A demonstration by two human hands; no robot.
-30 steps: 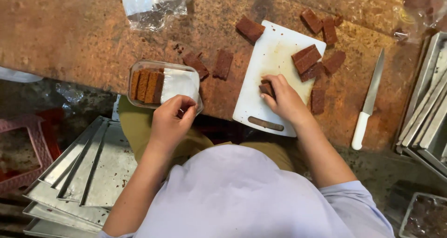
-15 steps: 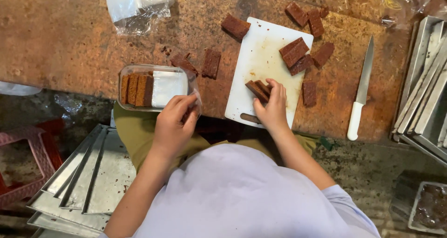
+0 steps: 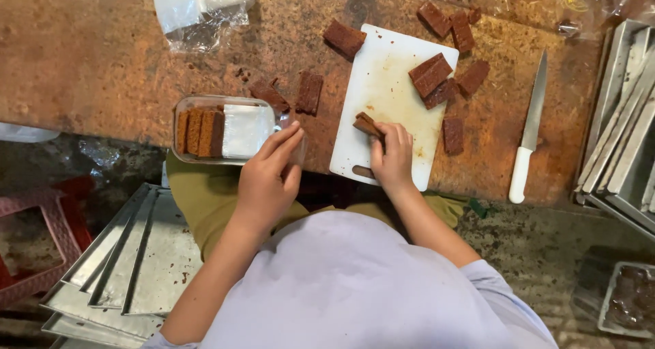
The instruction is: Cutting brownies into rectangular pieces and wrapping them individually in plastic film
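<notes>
1. The scene is lit evenly by soft, diffuse light; no strong shadows are cast.
2. Mild glare is seen on the white cutting board (image 3: 389,96) and the metal trays (image 3: 624,137) at right.
3. Slight softness is noticed toward the near corners.
</notes>
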